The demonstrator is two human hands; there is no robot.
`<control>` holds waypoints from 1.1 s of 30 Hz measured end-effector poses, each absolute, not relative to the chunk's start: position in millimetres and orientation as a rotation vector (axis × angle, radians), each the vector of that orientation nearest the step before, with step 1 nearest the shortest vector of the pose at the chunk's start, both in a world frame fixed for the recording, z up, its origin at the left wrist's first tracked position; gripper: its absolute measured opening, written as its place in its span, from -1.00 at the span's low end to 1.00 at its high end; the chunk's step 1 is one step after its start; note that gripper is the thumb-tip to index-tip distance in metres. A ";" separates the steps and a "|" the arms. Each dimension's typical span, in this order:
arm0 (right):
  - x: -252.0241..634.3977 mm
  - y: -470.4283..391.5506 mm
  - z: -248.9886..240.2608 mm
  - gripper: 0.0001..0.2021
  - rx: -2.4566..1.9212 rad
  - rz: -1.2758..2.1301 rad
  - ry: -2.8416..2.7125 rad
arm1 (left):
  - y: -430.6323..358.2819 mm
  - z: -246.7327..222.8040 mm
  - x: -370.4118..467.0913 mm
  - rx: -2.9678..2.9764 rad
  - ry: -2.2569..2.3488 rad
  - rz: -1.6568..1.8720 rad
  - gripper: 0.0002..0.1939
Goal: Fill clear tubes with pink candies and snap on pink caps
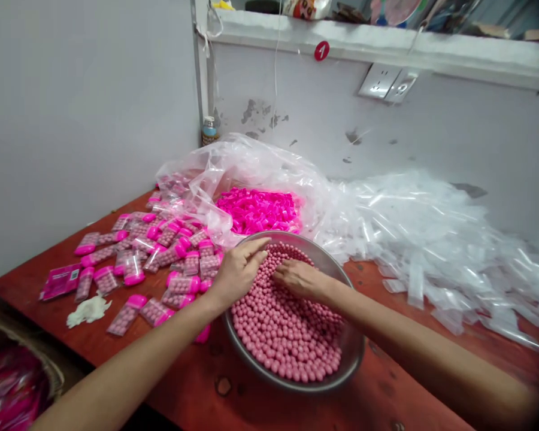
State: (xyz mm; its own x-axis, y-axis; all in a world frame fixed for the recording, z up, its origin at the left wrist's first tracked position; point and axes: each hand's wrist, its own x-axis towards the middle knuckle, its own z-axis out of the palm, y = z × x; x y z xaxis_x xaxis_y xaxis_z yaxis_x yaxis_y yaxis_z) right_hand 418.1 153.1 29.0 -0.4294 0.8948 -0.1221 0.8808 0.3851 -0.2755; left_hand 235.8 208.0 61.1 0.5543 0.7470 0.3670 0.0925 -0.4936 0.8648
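A round metal bowl holds a heap of small pink beads. Over the bowl's left rim is my left hand, its thumb and forefinger stretched out and a little apart, with no held object visible. My right hand reaches into the beads from the right, fingers bent and together among them, the tips partly hidden. Left of the bowl lie clear bottles with pink caps, filled with beads. Bright pink caps are piled behind the bowl in a clear plastic bag.
Many clear empty tubes cover the right rear of the red table. A pink packet and a white clump lie at left. Below stands a box of pink packets. A shelf crosses the wall.
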 end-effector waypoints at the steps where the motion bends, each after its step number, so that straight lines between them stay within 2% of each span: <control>1: 408.7 155.7 23.1 -0.85 -1.611 0.525 -2.581 | 205.9 56.1 235.1 1.894 0.693 0.961 -0.68; 8: 372.5 150.0 28.9 -0.91 -1.570 0.764 -2.294 | 213.2 32.8 227.8 1.714 0.824 1.010 -0.66; 13: 383.5 133.0 44.7 -0.87 -1.341 1.169 -1.474 | 206.4 40.6 224.6 1.715 0.752 0.945 -0.68; 17: 381.6 125.9 48.2 -0.79 -1.278 1.146 -1.113 | 199.9 45.6 225.3 1.818 0.597 0.787 -0.73; 22: 382.5 120.8 54.9 -0.76 -1.339 1.038 -1.238 | 201.3 44.6 225.8 1.767 0.541 0.747 -0.75; 26: 395.8 118.0 70.1 -0.63 -1.468 0.720 -1.663 | 204.8 38.6 226.9 1.714 0.494 0.705 -0.69; 29: 401.2 118.5 81.0 -0.70 -1.509 0.521 -1.968 | 205.1 37.0 227.3 1.711 0.473 0.657 -0.67; 33: 400.1 119.2 82.3 -0.84 -1.528 0.496 -2.013 | 202.4 41.4 226.5 1.734 0.492 0.659 -0.72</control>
